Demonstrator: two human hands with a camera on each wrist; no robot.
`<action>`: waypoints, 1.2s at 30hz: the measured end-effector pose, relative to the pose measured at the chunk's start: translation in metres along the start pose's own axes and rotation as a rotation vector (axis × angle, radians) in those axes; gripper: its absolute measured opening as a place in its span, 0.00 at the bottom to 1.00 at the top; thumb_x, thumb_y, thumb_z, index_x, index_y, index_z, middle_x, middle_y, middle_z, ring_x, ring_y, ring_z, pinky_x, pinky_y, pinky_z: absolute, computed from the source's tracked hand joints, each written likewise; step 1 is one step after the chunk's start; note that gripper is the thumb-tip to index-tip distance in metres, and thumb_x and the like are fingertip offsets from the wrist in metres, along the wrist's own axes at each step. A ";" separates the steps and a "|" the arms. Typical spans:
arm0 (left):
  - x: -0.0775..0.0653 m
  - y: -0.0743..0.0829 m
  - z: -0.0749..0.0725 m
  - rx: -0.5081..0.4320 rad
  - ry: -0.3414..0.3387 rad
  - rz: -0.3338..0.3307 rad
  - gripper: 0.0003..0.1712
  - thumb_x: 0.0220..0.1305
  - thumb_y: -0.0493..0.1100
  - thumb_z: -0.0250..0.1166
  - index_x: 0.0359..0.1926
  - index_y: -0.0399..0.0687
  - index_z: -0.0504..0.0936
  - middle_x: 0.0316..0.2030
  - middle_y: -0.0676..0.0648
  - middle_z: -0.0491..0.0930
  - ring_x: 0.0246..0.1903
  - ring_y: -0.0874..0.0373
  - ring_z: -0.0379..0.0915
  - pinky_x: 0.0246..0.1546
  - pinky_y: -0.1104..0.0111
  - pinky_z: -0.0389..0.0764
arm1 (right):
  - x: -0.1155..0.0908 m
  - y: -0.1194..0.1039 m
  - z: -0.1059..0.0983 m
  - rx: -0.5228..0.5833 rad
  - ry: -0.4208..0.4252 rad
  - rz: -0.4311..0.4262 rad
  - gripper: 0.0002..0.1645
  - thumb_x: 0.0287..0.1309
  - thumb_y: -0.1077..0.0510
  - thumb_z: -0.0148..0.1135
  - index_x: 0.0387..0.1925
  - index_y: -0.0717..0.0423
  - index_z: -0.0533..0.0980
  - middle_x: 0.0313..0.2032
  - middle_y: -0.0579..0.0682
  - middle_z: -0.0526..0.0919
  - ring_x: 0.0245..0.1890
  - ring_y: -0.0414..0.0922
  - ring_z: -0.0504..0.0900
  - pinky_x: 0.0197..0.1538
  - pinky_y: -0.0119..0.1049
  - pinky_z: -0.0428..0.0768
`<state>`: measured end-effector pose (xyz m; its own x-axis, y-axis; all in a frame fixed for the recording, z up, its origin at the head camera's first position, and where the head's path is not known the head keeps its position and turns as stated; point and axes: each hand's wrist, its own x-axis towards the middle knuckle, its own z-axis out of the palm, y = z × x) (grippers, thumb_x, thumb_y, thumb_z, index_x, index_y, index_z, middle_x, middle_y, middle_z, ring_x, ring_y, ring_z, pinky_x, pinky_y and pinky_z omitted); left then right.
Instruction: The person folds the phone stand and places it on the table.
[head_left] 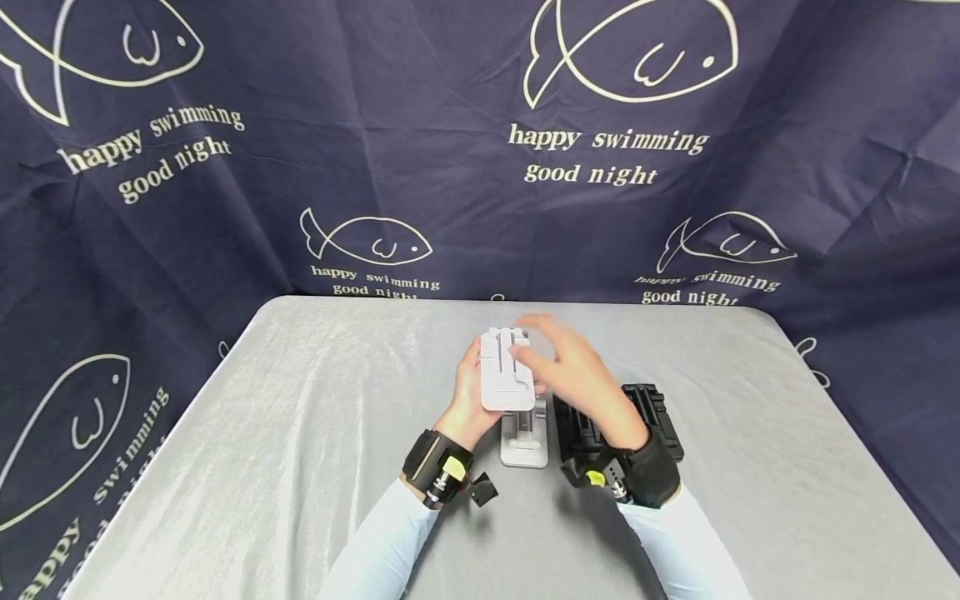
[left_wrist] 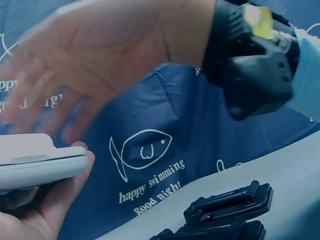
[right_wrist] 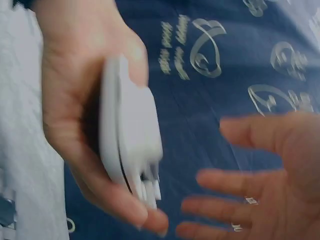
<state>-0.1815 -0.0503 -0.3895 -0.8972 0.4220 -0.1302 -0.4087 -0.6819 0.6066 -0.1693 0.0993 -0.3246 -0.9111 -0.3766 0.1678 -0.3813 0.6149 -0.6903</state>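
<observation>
My left hand (head_left: 467,402) grips a white, flat folding phone stand (head_left: 507,385) above the table, thumb on one side and fingers round the other. In the right wrist view the folded stand (right_wrist: 135,125) is seen edge-on, with small hinge parts at its far end. My right hand (head_left: 577,371) hovers over it with fingers spread. The left wrist view shows that right hand (left_wrist: 100,65) blurred and above the stand, holding nothing. Below the held stand, a silver-grey folded stand (head_left: 524,450) lies on the table, its far part hidden.
Several black folded stands (head_left: 663,421) lie side by side under my right forearm, partly covered by it. The table (head_left: 360,400) has a pale grey cloth. Behind its back edge hangs a dark blue curtain (head_left: 465,167) with fish drawings and lettering.
</observation>
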 end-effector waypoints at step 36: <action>-0.020 0.062 -0.027 1.128 0.090 0.031 0.31 0.65 0.32 0.55 0.68 0.40 0.60 0.43 0.34 0.78 0.29 0.58 0.78 0.31 0.61 0.84 | 0.026 0.039 0.049 0.552 -0.028 0.269 0.35 0.56 0.71 0.58 0.66 0.67 0.62 0.36 0.58 0.77 0.29 0.40 0.78 0.35 0.38 0.84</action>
<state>-0.1935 -0.1167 -0.3704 -0.9317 0.3385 -0.1313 -0.0430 0.2563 0.9656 -0.2003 0.0800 -0.3819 -0.9568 -0.2805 -0.0761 0.0055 0.2441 -0.9697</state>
